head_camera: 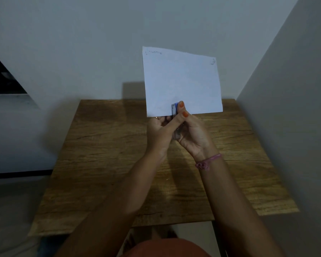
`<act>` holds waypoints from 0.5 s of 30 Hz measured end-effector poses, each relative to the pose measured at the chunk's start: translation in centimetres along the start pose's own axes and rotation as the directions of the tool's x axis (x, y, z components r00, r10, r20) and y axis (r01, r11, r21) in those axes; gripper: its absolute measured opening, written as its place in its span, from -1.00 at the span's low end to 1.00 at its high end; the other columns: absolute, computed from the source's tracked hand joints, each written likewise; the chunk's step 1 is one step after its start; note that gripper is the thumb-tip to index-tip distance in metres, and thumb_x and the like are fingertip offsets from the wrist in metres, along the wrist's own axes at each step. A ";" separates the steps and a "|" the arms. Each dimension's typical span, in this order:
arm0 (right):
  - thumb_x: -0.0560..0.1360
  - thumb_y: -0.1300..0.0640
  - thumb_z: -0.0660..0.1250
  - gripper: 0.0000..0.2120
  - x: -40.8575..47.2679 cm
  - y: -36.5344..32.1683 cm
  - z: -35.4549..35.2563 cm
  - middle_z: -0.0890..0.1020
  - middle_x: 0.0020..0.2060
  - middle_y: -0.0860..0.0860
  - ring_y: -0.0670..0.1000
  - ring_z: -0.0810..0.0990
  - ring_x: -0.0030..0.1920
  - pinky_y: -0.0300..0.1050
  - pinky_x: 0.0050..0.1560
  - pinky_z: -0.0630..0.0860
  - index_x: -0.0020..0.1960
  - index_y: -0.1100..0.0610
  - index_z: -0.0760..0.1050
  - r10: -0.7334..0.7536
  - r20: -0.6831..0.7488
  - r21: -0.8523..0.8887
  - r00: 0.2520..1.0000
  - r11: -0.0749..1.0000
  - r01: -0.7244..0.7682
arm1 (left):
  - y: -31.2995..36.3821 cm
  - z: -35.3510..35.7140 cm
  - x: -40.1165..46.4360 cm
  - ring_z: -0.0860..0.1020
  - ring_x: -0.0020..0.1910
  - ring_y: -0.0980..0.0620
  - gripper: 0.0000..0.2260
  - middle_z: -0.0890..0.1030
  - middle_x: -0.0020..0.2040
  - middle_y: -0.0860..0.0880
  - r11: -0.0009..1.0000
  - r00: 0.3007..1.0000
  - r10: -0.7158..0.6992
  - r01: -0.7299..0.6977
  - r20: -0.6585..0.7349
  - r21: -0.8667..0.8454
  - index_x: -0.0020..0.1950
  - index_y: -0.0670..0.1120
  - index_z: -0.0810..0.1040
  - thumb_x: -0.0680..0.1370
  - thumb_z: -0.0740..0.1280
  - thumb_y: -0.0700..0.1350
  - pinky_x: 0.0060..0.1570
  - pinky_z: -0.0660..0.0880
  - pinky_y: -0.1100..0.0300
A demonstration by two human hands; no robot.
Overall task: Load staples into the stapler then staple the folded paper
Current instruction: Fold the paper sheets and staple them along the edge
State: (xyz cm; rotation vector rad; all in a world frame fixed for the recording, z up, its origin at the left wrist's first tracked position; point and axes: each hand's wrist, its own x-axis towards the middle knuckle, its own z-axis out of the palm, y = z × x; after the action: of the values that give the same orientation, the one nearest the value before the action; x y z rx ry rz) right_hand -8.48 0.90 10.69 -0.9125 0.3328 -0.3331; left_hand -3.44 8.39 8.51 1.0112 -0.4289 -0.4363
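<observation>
Nearest the camera, both forearms reach out over the wooden bench [104,164]; a pink bracelet [207,162] circles the right wrist. Above the bench, the right hand [192,134] wraps around the blue and silver stapler [175,112], thumb pressed on its top. The left hand [158,130] closes in beside it, its thumb laid against the stapler, and seems to pinch the bottom edge of the paper [182,80]. The sheet stands upright in the air, its lower edge inside the stapler's mouth. The stapling step appears to be in hand — next comes a firm squeeze with the sheet held steady. Most of the stapler is hidden by fingers; whether it holds staples, or one is already driven, cannot be told.
</observation>
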 end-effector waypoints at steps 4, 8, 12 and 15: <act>0.32 -0.06 0.47 -0.61 -0.1 0.1 -0.1 0.52 0.03 0.21 0.16 0.40 0.04 -0.07 -0.15 0.29 -0.02 0.21 0.61 -0.002 -0.043 -0.028 0.999 1.000 0.001 | -0.1 0.4 -0.1 0.66 0.06 0.02 -0.73 0.71 0.02 -0.03 1.000 1.000 0.000 0.000 -0.029 -0.003 0.07 0.02 0.65 0.39 0.52 -0.05 -0.07 0.57 0.25; 0.33 -0.07 0.47 -0.62 0.0 0.1 0.0 0.39 0.06 0.20 0.10 0.31 -0.06 -0.06 -0.18 0.21 -0.05 0.22 0.59 -0.004 -0.062 -0.029 0.998 1.000 0.002 | -0.1 0.7 0.0 0.65 0.08 -0.01 -0.73 0.70 0.05 -0.06 1.000 1.000 -0.005 0.005 -0.024 -0.009 0.10 -0.04 0.65 0.42 0.49 -0.05 -0.02 0.58 0.19; 0.40 0.00 0.46 -0.77 0.4 0.4 0.3 0.59 -0.02 0.13 0.09 0.51 -0.02 -0.09 -0.09 0.42 -0.08 0.17 0.66 -0.022 -0.074 0.010 0.997 1.000 0.023 | 0.1 1.0 0.2 0.67 0.02 0.03 -0.79 0.71 -0.03 -0.01 1.000 0.995 -0.016 0.015 -0.094 -0.004 0.02 0.00 0.67 0.40 0.49 -0.05 -0.04 0.59 0.17; 0.46 0.05 0.42 -0.82 0.7 0.6 0.1 0.66 -0.10 0.09 0.05 0.59 -0.04 -0.10 -0.08 0.52 -0.11 0.16 0.68 -0.022 -0.065 0.038 0.998 0.999 0.024 | 0.0 1.0 0.3 0.68 -0.04 0.05 -0.85 0.72 -0.10 0.02 0.999 0.994 -0.027 0.029 -0.106 0.017 -0.03 0.02 0.69 0.40 0.47 -0.06 -0.07 0.59 0.14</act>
State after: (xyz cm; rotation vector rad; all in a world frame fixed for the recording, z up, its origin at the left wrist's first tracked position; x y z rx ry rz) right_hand -7.68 1.04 10.19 -0.8694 0.3742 -0.3893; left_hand -3.71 7.48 9.06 1.0541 -0.3252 -0.4023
